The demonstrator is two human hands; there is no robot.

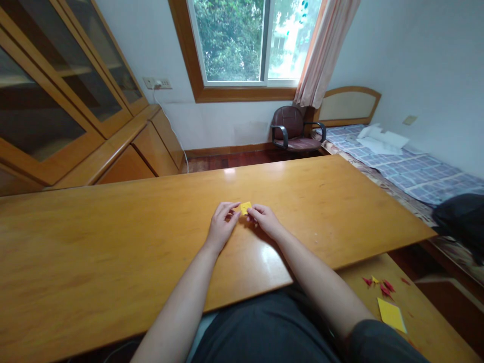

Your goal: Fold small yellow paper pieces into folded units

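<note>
A small yellow square of folded paper (245,207) is held up just over the wooden table (124,242), near its middle. My right hand (263,220) pinches the paper at its lower right corner, thumb on top. At the paper's left edge is my left hand (224,225), its fingers curved and the thumb apart from the index finger. The left fingertips come close to the paper; whether they touch it I cannot tell. Crease lines show faintly on the paper's face.
On a lower surface at the right lie several small red folded-paper pieces (386,288), a yellow one (374,280) and a yellow paper stack (391,315). Beyond the table stand an armchair (291,128), a bed (416,169) with a black bag (461,222), and a glass-door cabinet (75,126).
</note>
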